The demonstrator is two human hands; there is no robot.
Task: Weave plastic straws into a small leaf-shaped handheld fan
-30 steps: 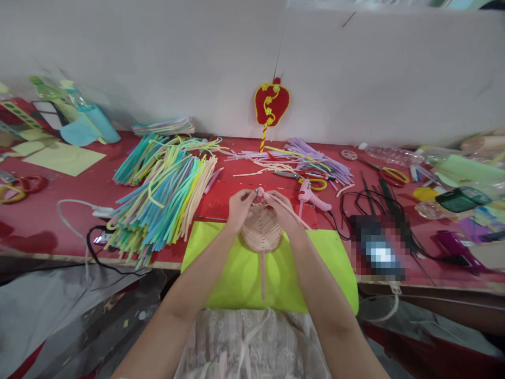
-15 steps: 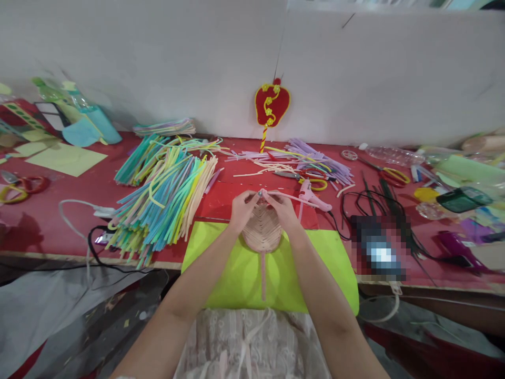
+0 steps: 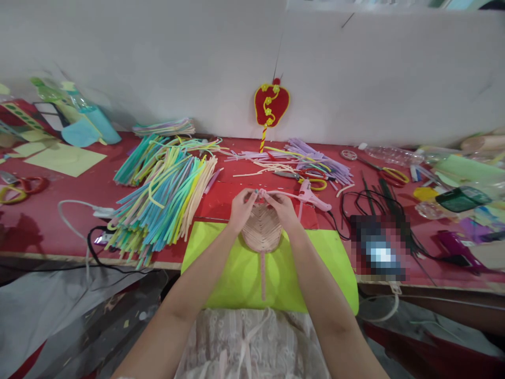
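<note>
left hand (image 3: 240, 210) has thumb and fingertips pinched together on the curled end of a pink pipe cleaner (image 3: 262, 193); right hand (image 3: 285, 210), nearly closed too, grips it just alongside. below them sits the beige fan (image 3: 261, 234), partly over the lime-green mat (image 3: 327, 260), handle toward the person. the pink glue gun (image 3: 315, 200) lies near the right hand.

Pink strip (image 3: 286, 194) swung up from its earlier slant, now nearly level (toward the glue gun (image 3: 306, 190))
</note>
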